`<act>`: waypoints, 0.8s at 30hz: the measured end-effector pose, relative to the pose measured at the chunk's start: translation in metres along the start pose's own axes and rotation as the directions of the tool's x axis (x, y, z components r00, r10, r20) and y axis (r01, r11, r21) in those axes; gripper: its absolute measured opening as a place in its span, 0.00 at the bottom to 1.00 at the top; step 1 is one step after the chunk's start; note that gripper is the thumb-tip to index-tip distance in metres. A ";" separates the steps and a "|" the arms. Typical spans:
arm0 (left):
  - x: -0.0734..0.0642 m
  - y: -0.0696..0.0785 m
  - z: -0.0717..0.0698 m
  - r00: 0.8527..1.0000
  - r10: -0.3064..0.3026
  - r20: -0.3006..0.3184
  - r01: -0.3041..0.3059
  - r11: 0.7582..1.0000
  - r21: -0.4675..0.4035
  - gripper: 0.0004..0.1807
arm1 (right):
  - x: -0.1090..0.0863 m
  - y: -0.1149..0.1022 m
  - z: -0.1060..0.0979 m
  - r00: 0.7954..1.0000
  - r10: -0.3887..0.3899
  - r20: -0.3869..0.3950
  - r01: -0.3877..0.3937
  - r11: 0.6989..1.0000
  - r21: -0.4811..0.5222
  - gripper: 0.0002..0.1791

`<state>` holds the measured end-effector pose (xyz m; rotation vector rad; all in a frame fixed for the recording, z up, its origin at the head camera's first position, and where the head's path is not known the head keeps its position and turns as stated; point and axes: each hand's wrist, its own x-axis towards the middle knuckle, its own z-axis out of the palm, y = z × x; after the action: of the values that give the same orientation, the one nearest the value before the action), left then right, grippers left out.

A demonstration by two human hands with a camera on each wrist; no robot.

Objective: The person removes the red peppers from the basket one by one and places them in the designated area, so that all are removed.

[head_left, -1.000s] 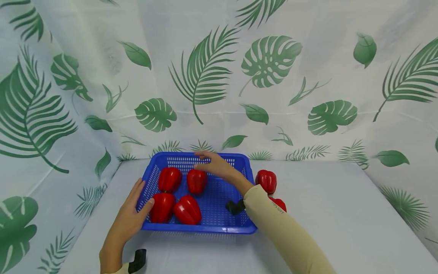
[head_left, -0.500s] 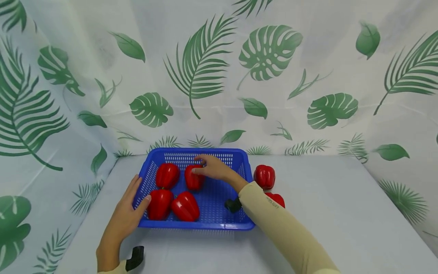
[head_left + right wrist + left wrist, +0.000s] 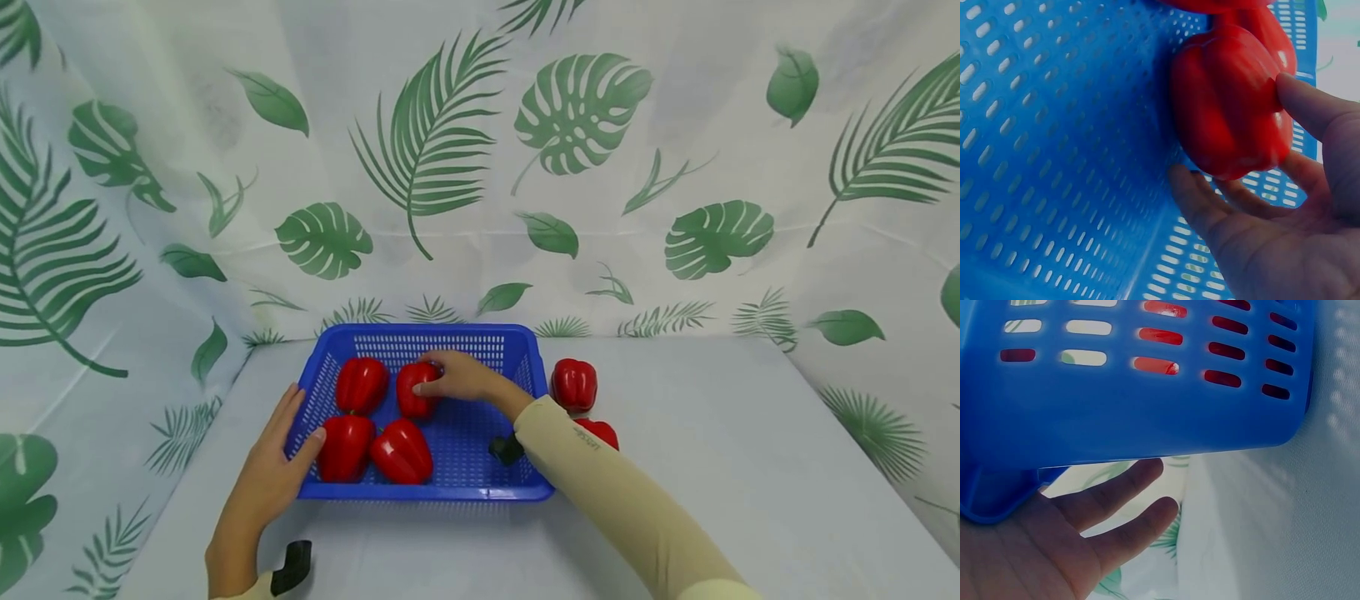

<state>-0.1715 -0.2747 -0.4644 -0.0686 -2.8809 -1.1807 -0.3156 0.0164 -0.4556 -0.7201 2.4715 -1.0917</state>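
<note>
Ok | red pepper (image 3: 408, 402) btwn R hand (image 3: 463, 377) thumb/fingers | in bskt (image 3: 427, 493)

Right hand (image 3: 461, 375) hides part of the held pepper (image 3: 411, 392); right sleeve (image 3: 630, 508) covers part of the nearer pepper (image 3: 602, 432) outside the basket (image 3: 420, 493). Sleeve lettering (image 3: 587, 437) too small to read.

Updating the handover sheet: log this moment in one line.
Right hand: grips red pepper inside blue basket; Left hand: at basket's left rim; Also inside: three peppers; Outside, right: two peppers
</note>
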 end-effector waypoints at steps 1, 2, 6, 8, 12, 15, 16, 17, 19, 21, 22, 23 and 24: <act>0.000 0.000 0.000 1.000 -0.002 0.002 0.002 1.000 0.001 0.45 | 0.000 0.000 0.000 1.000 0.000 0.001 0.000 1.000 0.008 0.28; 0.000 0.000 0.000 1.000 -0.003 0.002 0.003 1.000 0.001 0.45 | 0.000 0.001 0.000 1.000 0.000 0.002 0.000 1.000 0.013 0.28; 0.000 0.000 0.000 1.000 -0.007 0.004 0.007 1.000 0.002 0.45 | 0.000 0.000 0.000 1.000 0.015 0.004 -0.015 0.999 0.039 0.28; 0.000 0.001 0.000 1.000 -0.010 0.004 0.010 1.000 0.001 0.45 | 0.000 0.000 0.000 1.000 0.019 0.001 -0.019 0.999 0.048 0.27; 0.000 0.001 0.000 1.000 -0.015 -0.001 0.015 1.000 -0.001 0.45 | -0.001 -0.002 -0.001 1.000 0.021 -0.004 -0.021 0.998 0.056 0.28; 0.000 0.001 0.000 1.000 -0.019 -0.001 0.019 1.000 0.000 0.45 | -0.002 -0.003 -0.002 1.000 0.024 -0.001 -0.024 0.998 0.053 0.28; 0.001 0.001 0.000 1.000 -0.019 0.001 0.019 1.000 -0.002 0.46 | -0.001 -0.003 -0.003 1.000 0.025 0.001 -0.025 0.998 0.057 0.28; 0.001 0.001 0.000 1.000 -0.020 0.002 0.020 1.000 -0.002 0.46 | -0.001 -0.003 -0.003 1.000 0.025 0.002 -0.026 0.998 0.059 0.28; 0.001 0.001 0.000 1.000 -0.015 0.001 0.015 1.000 -0.004 0.45 | -0.001 -0.003 -0.004 1.000 0.030 0.003 -0.030 0.997 0.066 0.29; 0.001 0.000 0.000 1.000 -0.011 0.001 0.011 1.000 -0.008 0.45 | 0.000 -0.002 -0.005 0.999 0.036 0.002 -0.036 0.996 0.075 0.29; 0.001 0.000 0.000 1.000 -0.011 0.001 0.011 1.000 -0.009 0.45 | 0.000 -0.001 -0.005 0.999 0.039 0.000 -0.039 0.995 0.087 0.30; 0.001 0.000 0.000 1.000 -0.013 0.002 0.013 1.000 -0.008 0.45 | 0.000 -0.001 -0.005 0.999 0.042 -0.004 -0.042 0.994 0.100 0.30; 0.000 0.000 0.000 1.000 -0.013 0.003 0.013 1.000 -0.007 0.45 | 0.000 -0.001 -0.006 0.999 0.044 -0.009 -0.043 0.992 0.115 0.31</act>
<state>-0.1719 -0.2746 -0.4641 -0.0521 -2.8842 -1.1941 -0.3181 0.0190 -0.4509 -0.6247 2.3997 -1.2129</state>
